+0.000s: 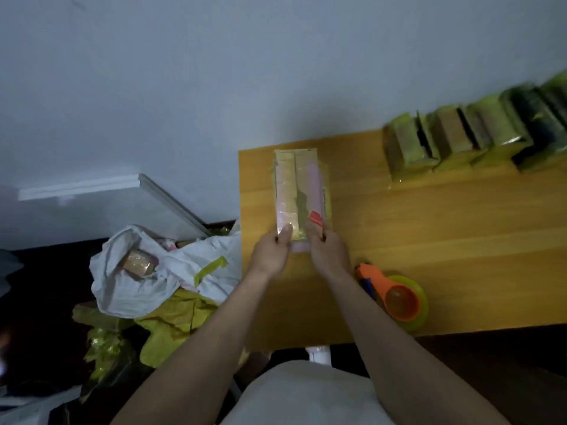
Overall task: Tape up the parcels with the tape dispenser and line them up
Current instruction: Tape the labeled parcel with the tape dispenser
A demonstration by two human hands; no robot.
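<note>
A long pink parcel with yellowish tape strips and a red label lies flat on the wooden table, pointing away from me. My left hand grips its near left corner, thumb on top. My right hand grips the near right corner. An orange tape dispenser with a yellow-green roll lies on the table just right of my right forearm, untouched. A row of taped parcels stands along the table's far right side.
Left of the table, on the dark floor, a white sack holds another parcel. Crumpled yellow-green wrapping lies below it. A white wall runs behind the table.
</note>
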